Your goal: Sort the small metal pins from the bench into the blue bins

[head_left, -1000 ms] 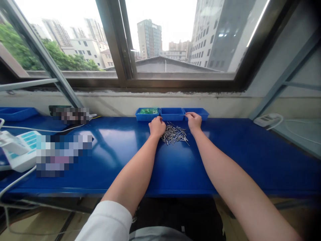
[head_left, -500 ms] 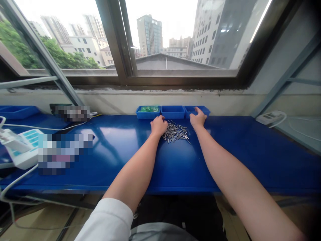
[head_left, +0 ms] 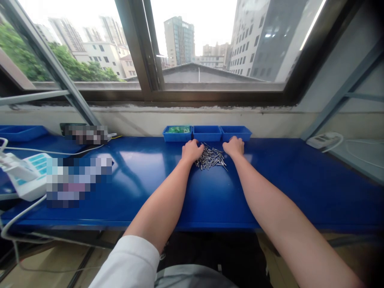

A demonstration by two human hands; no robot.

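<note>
A loose pile of slim metal pins (head_left: 213,158) lies on the blue table. My left hand (head_left: 192,151) rests against the pile's left edge, fingers curled down and thumb over the pins; its fingertips are hidden, and what they grip cannot be made out. To the right of the pile, my right hand (head_left: 234,147) hovers low over the table with thumb and fingers apart and no object visible in it. Behind it stands the right blue bin (head_left: 244,134), partly covered by the fingers. Beside that are a middle blue bin (head_left: 207,135) and a left blue bin (head_left: 177,137) holding green packets.
The blue table (head_left: 144,192) runs along a wall under a window. At left are a white device (head_left: 33,192) with cables, blurred items and another blue bin (head_left: 24,133). A white power strip (head_left: 321,141) lies at far right by a metal frame.
My right hand has drawn back from over the right bin, moving toward me and slightly left, nearer the pile. My left hand has shifted slightly right at the pile's edge.
</note>
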